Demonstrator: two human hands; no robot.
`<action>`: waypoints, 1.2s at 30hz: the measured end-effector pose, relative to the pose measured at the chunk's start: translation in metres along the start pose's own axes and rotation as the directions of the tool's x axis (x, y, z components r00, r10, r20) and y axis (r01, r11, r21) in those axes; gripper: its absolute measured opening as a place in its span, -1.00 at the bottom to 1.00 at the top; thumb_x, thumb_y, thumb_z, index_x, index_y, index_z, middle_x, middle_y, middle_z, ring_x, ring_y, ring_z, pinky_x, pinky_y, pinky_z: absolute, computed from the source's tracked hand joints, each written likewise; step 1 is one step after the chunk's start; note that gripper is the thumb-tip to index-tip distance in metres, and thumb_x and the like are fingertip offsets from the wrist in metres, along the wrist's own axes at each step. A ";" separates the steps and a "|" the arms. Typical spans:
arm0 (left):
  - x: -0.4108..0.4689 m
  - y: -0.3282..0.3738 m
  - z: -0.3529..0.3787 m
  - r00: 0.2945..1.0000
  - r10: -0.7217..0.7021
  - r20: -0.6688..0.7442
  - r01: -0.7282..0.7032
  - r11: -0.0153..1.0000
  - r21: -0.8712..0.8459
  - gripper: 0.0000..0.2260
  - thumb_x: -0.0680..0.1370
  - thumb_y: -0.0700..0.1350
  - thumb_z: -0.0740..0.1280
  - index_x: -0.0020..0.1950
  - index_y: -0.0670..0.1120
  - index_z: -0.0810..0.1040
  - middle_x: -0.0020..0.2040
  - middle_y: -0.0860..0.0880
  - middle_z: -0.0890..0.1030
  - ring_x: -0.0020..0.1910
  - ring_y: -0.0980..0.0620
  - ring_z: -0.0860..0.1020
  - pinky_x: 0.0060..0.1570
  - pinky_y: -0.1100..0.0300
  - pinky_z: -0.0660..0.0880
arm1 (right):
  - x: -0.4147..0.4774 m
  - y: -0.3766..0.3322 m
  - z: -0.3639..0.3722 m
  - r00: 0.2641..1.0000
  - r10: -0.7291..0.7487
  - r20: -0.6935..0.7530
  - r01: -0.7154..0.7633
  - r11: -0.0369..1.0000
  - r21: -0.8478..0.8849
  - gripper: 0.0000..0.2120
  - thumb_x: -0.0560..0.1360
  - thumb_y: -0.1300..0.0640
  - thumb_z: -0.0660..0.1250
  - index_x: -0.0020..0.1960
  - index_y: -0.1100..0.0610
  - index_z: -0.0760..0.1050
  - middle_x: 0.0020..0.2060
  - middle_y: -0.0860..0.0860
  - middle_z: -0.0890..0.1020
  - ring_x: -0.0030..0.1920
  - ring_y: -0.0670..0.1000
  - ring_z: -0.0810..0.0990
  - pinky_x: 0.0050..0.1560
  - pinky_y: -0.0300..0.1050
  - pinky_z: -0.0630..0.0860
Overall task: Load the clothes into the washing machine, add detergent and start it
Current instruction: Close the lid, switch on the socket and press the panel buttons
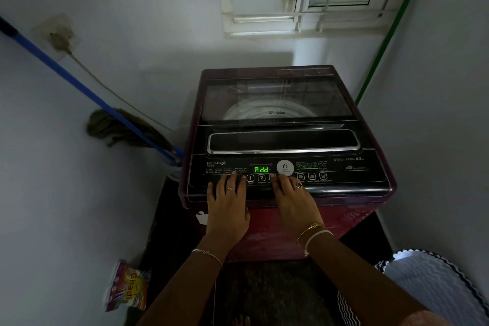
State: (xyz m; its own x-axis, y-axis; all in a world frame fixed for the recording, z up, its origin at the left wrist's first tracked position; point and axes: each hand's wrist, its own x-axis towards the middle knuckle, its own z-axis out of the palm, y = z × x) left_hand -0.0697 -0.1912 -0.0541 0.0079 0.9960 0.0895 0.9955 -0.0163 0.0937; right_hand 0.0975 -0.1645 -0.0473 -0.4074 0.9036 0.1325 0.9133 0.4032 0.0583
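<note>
Both hands [260, 196] flat on washer [288, 140] ctrl panel [344, 169].

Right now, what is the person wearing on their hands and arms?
Both forearms are bare, no sleeves. The left hand has a thin ring on one finger and a fine chain bracelet at the wrist. The right hand has a ring with a dark stone, plus a gold bangle and a white band at the wrist.

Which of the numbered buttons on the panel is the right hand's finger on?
The third one, right of buttons 1 and 2. The right hand hides its number; the other two stand uncovered.
</note>
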 end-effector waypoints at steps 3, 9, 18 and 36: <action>0.000 0.001 0.000 1.000 0.000 0.015 0.000 1.000 0.013 -0.34 0.52 0.05 0.26 0.55 -0.03 0.08 0.55 -0.09 0.12 0.53 -0.13 0.06 0.47 -0.21 -0.02 | 0.000 -0.001 -0.001 1.000 0.007 -0.008 -0.007 1.000 -0.003 -0.38 0.29 0.23 0.42 0.34 0.28 0.42 0.13 0.17 0.53 0.02 0.15 0.56 -0.13 -0.04 0.62; 0.000 0.003 -0.001 1.000 -0.002 0.010 0.002 1.000 0.014 -0.34 0.52 0.05 0.27 0.55 -0.03 0.08 0.55 -0.10 0.14 0.53 -0.14 0.07 0.46 -0.23 -0.01 | -0.001 -0.003 0.002 1.000 0.026 -0.018 -0.025 1.000 0.014 -0.37 0.29 0.22 0.41 0.34 0.28 0.41 0.13 0.17 0.53 0.05 0.16 0.56 -0.10 -0.04 0.62; -0.001 0.001 -0.004 0.999 0.009 0.041 -0.010 1.000 0.020 -0.33 0.53 0.05 0.25 0.56 -0.03 0.02 0.56 -0.10 0.08 0.54 -0.13 0.02 0.47 -0.22 0.00 | -0.004 -0.006 0.000 0.999 0.049 -0.007 -0.049 0.999 0.020 -0.32 0.24 0.20 0.44 0.35 0.27 0.41 0.18 0.18 0.53 0.10 0.17 0.56 -0.02 -0.01 0.61; -0.001 -0.003 -0.005 0.998 0.027 0.050 -0.027 1.000 0.000 -0.32 0.52 0.03 0.28 0.55 -0.02 0.02 0.56 -0.10 0.08 0.54 -0.13 0.01 0.48 -0.19 0.00 | -0.008 -0.006 -0.001 0.997 0.063 0.037 -0.064 0.998 0.026 -0.31 0.29 0.21 0.40 0.40 0.25 0.35 0.24 0.18 0.49 0.15 0.16 0.53 -0.06 -0.03 0.62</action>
State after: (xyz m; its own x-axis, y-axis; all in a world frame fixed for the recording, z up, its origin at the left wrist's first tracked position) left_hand -0.0730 -0.1924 -0.0490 0.0391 0.9984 0.0419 0.9949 -0.0428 0.0912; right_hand 0.0954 -0.1737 -0.0478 -0.3488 0.9319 0.0996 0.9371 0.3482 0.0237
